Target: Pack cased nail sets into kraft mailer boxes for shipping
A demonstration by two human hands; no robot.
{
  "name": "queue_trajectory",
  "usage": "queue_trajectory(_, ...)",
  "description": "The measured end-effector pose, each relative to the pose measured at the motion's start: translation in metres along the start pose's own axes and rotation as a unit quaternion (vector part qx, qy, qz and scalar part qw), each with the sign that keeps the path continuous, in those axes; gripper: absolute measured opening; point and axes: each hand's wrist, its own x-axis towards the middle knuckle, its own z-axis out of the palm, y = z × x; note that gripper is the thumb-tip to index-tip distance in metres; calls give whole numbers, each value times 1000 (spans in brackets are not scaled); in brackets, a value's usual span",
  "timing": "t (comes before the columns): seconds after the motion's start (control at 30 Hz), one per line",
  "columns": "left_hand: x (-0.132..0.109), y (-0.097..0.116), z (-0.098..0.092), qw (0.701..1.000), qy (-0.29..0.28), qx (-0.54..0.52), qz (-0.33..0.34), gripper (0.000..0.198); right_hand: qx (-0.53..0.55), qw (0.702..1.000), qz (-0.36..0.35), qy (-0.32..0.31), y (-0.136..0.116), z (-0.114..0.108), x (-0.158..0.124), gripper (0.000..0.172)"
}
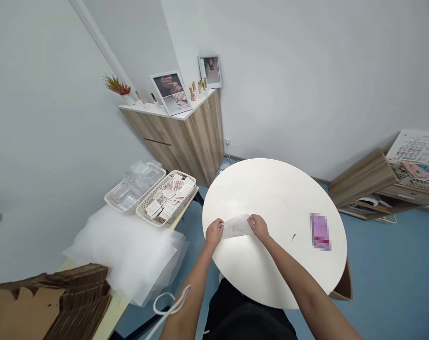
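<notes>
A flat sheet (236, 226) lies on a round table (271, 189) between the left hand (213, 234) and right hand (259, 226); a basket (167, 198) sits leftward on a desk (115, 309), a cabinet (203, 137) behind.

Both hands (235, 227) reach forward, fingers curled downward

A round matt-white counter (274, 189) is seen beneath a pale translucent plastic sheet (236, 226) marked with faint pinkish print. A blurred pink-and-purple patch (320, 232) is shown on the white. Pink-printed white cards (170, 196) are held in a beige lattice basket (191, 198), and tan wood-grain stripes are displayed on a wooden cabinet (200, 141).
</notes>
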Motion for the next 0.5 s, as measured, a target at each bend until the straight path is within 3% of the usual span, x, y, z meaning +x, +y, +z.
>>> queue_trajectory(0.13,17,-1,5,998,58,26,-9,32,-6,999,42,-16,-5,1,22,17)
queue_trajectory(0.2,19,-1,10,991,120,62,11,40,-16,998,61,-25,-5,4,31,17)
queue_trajectory(0.27,14,1,20,984,139,96,57,42,-33,996,75,-34,-4,8,38,17)
queue_trajectory(0.4,-2,0,51,964,12,130,231,51,-68,994,73,-42,0,18,48,16)
queue_trajectory(0.5,-11,-6,75,953,-23,157,258,67,-99,993,56,-43,3,23,52,17)
